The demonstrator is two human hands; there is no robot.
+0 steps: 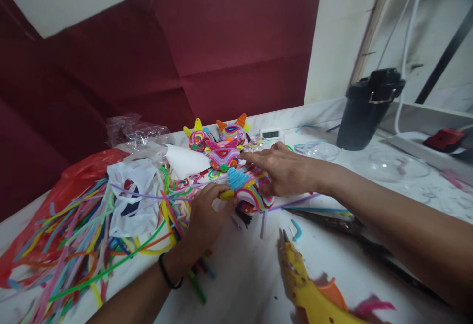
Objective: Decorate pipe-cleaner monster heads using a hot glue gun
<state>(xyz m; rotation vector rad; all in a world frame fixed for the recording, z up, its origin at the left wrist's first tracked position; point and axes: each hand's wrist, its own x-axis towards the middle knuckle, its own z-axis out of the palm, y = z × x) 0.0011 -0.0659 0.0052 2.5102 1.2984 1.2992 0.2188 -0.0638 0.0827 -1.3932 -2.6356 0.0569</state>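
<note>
A striped animal figure (251,197) of coiled pipe cleaners, with a blue horn (238,179) and a black tassel, stands on the white table. My left hand (209,218) pinches its yellow ear at the near left side. Above and behind it, my right hand (286,171) stretches its fingers leftward, the thumb by the figure's right side. Its fingertips come close to a pink-horned figure (222,155); contact cannot be made out. Farther back are a yellow-horned figure (198,139) and an orange-horned figure (234,130).
Loose pipe cleaners (79,235) spread over a red plastic bag (44,230) at left, beside a white bag (135,196). A yellow glue gun (308,279) lies in front, nozzle towards the figure. A dark tumbler (365,114) and clear plastic domes (391,165) stand at right.
</note>
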